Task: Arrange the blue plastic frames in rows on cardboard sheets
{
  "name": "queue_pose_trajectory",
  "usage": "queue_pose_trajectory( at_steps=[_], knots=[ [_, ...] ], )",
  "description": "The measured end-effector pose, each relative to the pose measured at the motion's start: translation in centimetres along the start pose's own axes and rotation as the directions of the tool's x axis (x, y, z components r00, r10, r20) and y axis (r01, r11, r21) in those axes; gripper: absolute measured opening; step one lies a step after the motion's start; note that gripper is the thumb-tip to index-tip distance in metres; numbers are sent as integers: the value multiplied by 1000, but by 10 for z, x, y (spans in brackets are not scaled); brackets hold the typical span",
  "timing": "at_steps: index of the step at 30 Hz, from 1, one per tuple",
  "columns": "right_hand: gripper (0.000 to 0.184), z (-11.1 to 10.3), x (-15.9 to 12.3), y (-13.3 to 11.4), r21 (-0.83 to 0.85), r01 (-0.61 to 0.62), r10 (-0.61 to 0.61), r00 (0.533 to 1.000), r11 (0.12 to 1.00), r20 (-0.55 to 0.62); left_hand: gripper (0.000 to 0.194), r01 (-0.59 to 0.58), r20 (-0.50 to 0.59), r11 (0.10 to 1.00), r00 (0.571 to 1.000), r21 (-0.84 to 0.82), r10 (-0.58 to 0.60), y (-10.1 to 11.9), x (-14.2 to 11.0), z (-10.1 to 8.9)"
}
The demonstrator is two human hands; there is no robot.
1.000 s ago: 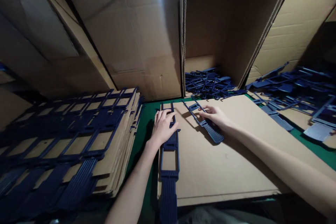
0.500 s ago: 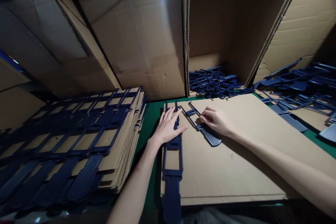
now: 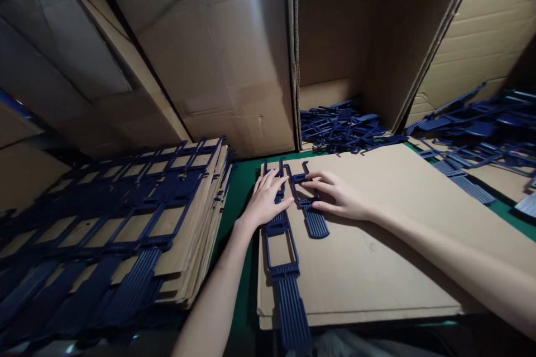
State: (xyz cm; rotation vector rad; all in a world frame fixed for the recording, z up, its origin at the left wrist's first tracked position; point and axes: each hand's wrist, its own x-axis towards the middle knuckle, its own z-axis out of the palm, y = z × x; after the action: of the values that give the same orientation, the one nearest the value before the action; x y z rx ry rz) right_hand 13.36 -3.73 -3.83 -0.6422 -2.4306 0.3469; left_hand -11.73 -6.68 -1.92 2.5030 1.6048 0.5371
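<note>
My left hand (image 3: 268, 198) lies with fingers spread over the upper part of a long dark blue plastic frame piece (image 3: 298, 254). That piece runs along the left edge of a cardboard sheet (image 3: 385, 268), its ribbed end reaching past the sheet's near edge. Just right of it lies a shorter blue plastic piece (image 3: 316, 222) with two hooked prongs and a ribbed tab. My right hand (image 3: 335, 195) rests on this shorter piece's right side, fingers apart and touching it. The fingers of both hands hide parts of the pieces.
To the left stands a stack of cardboard sheets (image 3: 196, 234) layered with blue frame pieces. Behind, an open cardboard box (image 3: 335, 28) holds a heap of loose blue parts (image 3: 341, 125). Another heap (image 3: 486, 128) lies at the right. Green table surface (image 3: 240, 195) shows between stack and sheet.
The shorter piece has turned straighter and moved left, closer to the long piece. My right hand's fingers have spread from a pinch. The long piece's near end has swung to the right.
</note>
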Motion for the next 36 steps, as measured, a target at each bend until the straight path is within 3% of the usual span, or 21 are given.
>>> queue_pose_trajectory(
  at_steps=[6,12,14,17,21,24,36],
  knots=[
    [49,3,1,-2,-26,115,-111,987,993,115,41,-3,-62,1000,998,8,4,-4,6,1],
    [38,5,7,-5,-116,19,-20,1000,993,-12,33,-7,-215,1000,977,22,12,2,9,-7],
    [33,2,8,-10,-126,-3,-1,999,992,-35,29,36,-289,998,957,54,-19,5,8,-14],
    [34,-4,7,-17,-128,10,-7,1000,992,24,23,174,-329,980,935,95,-134,7,3,-24],
    [42,-6,5,-24,-111,33,-22,995,993,97,23,393,-172,910,913,134,-369,5,-3,-32],
    [43,-3,4,-23,-62,30,-23,994,998,108,24,482,-81,861,876,164,-475,4,-5,-33],
    [43,10,2,-12,53,-10,5,997,999,81,28,462,59,886,886,-40,-460,-3,-7,-34]
  ],
)
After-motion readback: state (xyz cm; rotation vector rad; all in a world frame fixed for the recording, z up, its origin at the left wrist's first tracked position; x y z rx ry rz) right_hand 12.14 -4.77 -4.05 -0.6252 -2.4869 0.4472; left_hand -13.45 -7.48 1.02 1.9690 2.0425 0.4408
